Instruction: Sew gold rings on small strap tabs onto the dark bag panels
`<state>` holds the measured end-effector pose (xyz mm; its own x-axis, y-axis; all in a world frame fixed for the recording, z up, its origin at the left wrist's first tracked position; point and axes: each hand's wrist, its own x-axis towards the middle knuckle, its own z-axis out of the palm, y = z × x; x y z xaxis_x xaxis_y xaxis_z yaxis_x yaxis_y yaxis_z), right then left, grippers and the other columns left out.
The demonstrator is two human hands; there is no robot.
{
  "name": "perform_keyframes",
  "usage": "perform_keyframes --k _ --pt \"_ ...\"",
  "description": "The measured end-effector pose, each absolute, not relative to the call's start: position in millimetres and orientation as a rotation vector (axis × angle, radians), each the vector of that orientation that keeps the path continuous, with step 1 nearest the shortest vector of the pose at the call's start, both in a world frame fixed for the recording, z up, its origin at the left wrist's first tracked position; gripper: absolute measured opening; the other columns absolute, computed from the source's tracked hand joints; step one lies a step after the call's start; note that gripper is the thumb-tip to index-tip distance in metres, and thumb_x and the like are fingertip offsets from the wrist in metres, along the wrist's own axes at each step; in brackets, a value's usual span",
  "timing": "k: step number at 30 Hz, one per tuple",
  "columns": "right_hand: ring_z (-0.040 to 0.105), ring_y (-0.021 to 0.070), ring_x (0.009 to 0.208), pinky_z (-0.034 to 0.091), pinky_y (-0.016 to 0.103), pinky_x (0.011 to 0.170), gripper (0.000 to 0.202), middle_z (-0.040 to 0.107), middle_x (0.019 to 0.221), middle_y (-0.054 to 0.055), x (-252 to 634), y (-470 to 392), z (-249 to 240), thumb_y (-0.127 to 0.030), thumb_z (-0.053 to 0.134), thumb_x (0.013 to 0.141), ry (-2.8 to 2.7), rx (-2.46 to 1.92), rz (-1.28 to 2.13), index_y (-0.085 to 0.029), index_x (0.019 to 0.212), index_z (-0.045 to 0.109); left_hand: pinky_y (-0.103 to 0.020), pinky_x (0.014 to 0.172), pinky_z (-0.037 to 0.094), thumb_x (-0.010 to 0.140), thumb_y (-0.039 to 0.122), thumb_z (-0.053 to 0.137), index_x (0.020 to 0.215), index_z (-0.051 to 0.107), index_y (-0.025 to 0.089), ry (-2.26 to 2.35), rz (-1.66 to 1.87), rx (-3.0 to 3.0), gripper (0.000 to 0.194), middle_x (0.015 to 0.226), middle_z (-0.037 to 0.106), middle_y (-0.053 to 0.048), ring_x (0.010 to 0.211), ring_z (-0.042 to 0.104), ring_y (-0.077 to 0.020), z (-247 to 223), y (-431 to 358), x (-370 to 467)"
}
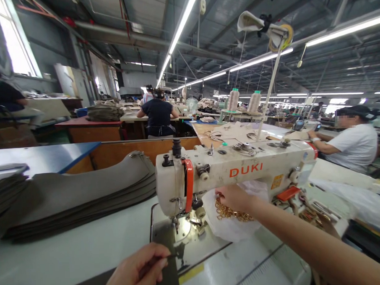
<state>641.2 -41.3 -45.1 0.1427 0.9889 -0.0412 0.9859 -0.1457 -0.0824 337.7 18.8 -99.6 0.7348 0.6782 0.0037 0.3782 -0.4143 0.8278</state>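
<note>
L hand pinches a dark strip, R hand is amid gold rings, grip unclear, & its wrist snagging the plastic bag cd spill 'em.

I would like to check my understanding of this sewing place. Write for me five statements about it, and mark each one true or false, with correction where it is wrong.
1. The right hand reaches to gold-coloured metal pieces. True.
2. These metal pieces lie on a blue tray. False: they lie on a thin white sheet.
3. The left hand holds nothing. False: the left hand pinches a thin dark strip.
4. The sewing machine bears orange letters. True.
5. The stack of dark fabric lies right of the machine. False: it lies to its left.
</note>
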Motion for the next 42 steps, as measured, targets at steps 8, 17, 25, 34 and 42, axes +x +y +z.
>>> perform_keyframes --k 8,17,25,34,42 --pt "0.062 0.0175 0.085 0.051 0.037 0.076 0.018 0.064 0.096 0.004 646 -50 -44 -0.03 0.057 0.091 -2.064 -2.266 0.223 -0.014 0.096 0.062 -0.022 0.058 0.047 0.08 0.04 0.048 0.082 0.065 0.022 0.782 0.443 2.065 0.025 0.061 0.06 0.001 0.059 0.059 -0.0164 -104 21 338" --pt "0.064 0.0166 0.083 0.043 0.022 0.074 0.03 0.072 0.092 0.005 648 -54 -29 0.0 0.051 0.074 -2.122 -2.153 0.252 -0.018 0.085 0.072 -0.022 0.059 0.047 0.081 0.038 0.048 0.085 0.065 0.022 0.776 0.435 2.081 0.024 0.065 0.062 0.001 0.061 0.06 -0.0162 -105 23 336" --pt "0.063 0.0189 0.077 0.04 0.025 0.069 0.023 0.072 0.085 0.007 650 -49 -35 -0.005 0.052 0.075 -2.063 -2.181 0.155 -0.016 0.083 0.071 -0.021 0.057 0.047 0.08 0.04 0.048 0.082 0.066 0.022 0.779 0.434 2.088 0.026 0.061 0.061 0.002 0.058 0.058 -0.0158 -100 19 337" --pt "0.06 0.0152 0.075 0.043 0.022 0.07 0.022 0.065 0.079 0.003 595 -88 -35 0.0 0.051 0.069 -1.904 -1.891 0.132 -0.017 0.073 0.064 -0.022 0.062 0.047 0.076 0.026 0.051 0.078 0.071 0.022 0.758 0.567 2.116 0.02 0.079 0.067 -0.001 0.068 0.062 -0.016 -77 6 337" --pt "0.059 0.0126 0.057 0.044 0.022 0.056 0.023 0.063 0.062 -0.002 503 -81 -84 -0.005 0.051 0.062 -1.246 -1.42 0.834 -0.016 0.073 0.066 -0.021 0.06 0.047 0.077 0.023 0.055 0.076 0.066 0.021 0.832 0.686 2.127 0.011 0.07 0.064 0.001 0.062 0.06 -0.0139 -77 -10 334"
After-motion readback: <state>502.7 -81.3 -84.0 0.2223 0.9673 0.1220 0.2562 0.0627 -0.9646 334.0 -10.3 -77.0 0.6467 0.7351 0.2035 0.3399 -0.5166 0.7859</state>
